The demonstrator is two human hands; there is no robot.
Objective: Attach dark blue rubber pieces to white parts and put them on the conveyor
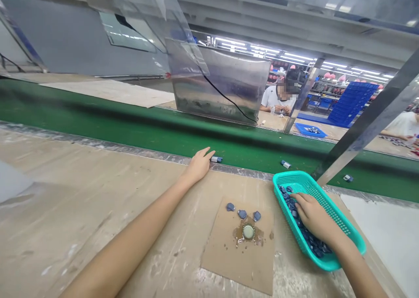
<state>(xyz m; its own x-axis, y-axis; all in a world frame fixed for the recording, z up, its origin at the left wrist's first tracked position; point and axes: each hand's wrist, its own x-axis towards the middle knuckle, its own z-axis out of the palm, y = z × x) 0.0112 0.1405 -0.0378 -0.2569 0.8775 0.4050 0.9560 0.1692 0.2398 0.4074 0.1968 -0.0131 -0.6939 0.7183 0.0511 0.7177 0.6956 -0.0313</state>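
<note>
My left hand reaches to the near edge of a green conveyor belt, fingers stretched and apart. Just beside its fingertips lies a small dark blue piece with a white part on the belt. My right hand is inside a turquoise plastic basket, fingers extended over several small dark blue pieces; whether a fingertip grips one is hidden. Between my hands, a cardboard sheet bears a round metal cap in a wet brown stain. Three blue pieces lie in a row beyond the cap.
Two more pieces lie farther right on the belt. A slanted metal post rises behind the basket. Across the belt stand a metal panel, a blue tray and stacked blue trays. A person sits there working.
</note>
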